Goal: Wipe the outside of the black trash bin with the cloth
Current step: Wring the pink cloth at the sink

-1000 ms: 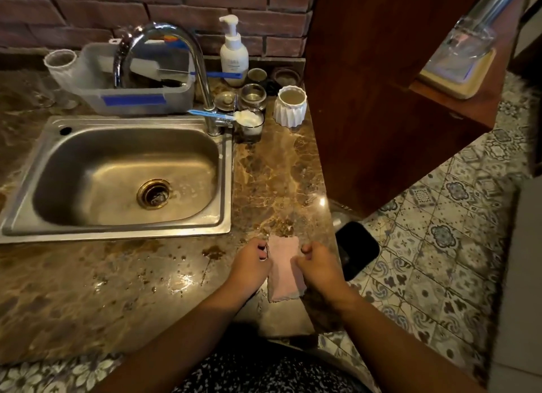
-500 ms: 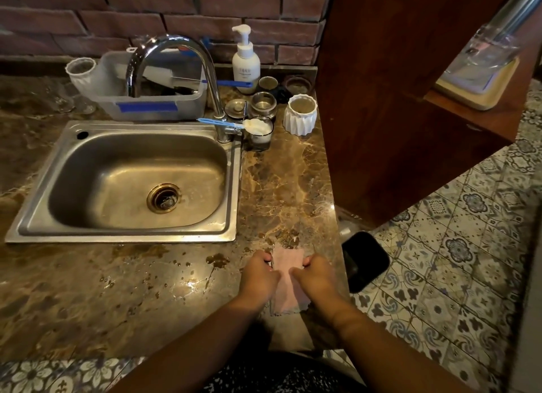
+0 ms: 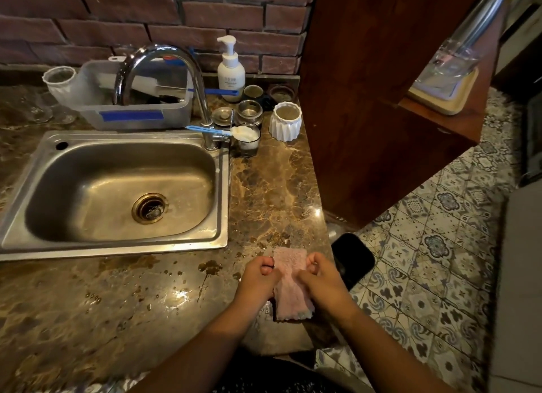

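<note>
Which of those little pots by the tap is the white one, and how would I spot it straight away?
Start at the steel sink and follow the counter right, past the tap, toward the wooden cabinet. The white pot stands beside it. Unlike the small metal cups nearby, it is ribbed and matte white.

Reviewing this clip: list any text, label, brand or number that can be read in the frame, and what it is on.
None can be read.
White pump bottle: a faint printed label on its front, too small and blurred to read.
Blue tape strip on the clear plastic tub: no writing visible.
Sink: a small stamped mark on the near rim, illegible.
Pink cloth, black trash bin: no text.
</note>
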{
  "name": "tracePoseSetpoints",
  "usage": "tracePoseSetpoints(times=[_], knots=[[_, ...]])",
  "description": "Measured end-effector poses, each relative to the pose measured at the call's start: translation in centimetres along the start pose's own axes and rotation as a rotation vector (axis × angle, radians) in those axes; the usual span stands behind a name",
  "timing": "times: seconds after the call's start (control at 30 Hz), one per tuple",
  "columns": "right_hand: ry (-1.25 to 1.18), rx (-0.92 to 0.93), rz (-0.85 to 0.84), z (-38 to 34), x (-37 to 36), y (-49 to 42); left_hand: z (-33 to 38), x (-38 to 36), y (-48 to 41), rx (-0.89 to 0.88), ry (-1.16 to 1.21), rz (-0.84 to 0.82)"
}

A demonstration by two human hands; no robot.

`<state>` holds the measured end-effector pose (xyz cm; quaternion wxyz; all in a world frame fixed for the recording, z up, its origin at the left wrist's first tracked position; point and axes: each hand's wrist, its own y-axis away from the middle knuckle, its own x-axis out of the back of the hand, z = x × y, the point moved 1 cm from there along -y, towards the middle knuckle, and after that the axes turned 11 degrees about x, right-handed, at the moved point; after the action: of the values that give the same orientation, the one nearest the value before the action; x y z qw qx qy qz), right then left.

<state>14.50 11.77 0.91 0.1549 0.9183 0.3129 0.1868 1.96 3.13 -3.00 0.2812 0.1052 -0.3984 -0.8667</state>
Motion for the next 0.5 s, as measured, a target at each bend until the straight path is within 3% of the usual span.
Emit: tracePoseSetpoints(times=[0.1,0.23,0.33,0.5], knots=[[-0.133,0.015,0.074,-1.4,1.9,1.8,1.7,-0.9,1.5,-0.01,0.108,-0.208],[-0.365,0.038,0.128,-2.8,4.2,4.2,3.1,-3.3,3.4,0.111,0.317,-0.544],[-0.46,0.068,0.121,-3.7,6.0,6.2,3.2,-5.5,4.8,0.204,0.44,-0.694],[-0.185,0.154,0.173,-2.3,10.5,7.8,1.8,-10.3,6.2,0.245,0.468,-0.783]])
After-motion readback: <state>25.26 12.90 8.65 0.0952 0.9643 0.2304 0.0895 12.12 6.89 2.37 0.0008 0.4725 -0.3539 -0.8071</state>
